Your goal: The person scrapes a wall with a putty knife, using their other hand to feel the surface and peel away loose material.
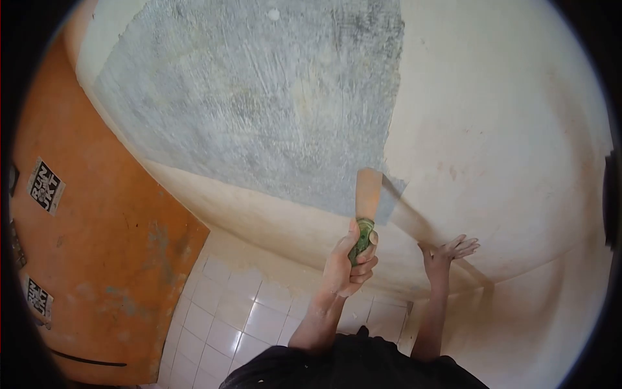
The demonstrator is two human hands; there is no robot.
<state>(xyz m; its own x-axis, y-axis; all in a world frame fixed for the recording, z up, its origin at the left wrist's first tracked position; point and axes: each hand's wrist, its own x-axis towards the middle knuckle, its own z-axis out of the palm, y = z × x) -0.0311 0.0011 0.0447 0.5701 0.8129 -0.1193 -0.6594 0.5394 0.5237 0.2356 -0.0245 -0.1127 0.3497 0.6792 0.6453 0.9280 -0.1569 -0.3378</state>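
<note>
My left hand [350,262] is wrapped round the green handle of a scraper [368,194], fingers on the right side and thumb on the left. The scraper's wide blade points up the picture and lies over the lower right corner of a rough grey patch [259,97] on the cream wall [479,129]. Whether the blade edge touches the surface cannot be told. To the right, my right hand [450,249] is empty, its fingers spread and its palm side towards the wall.
An orange surface [116,240] with black-and-white stickers [46,186] and grey smears fills the left side. White floor tiles [217,305] show below the wall. A dark object [611,201] is at the right edge.
</note>
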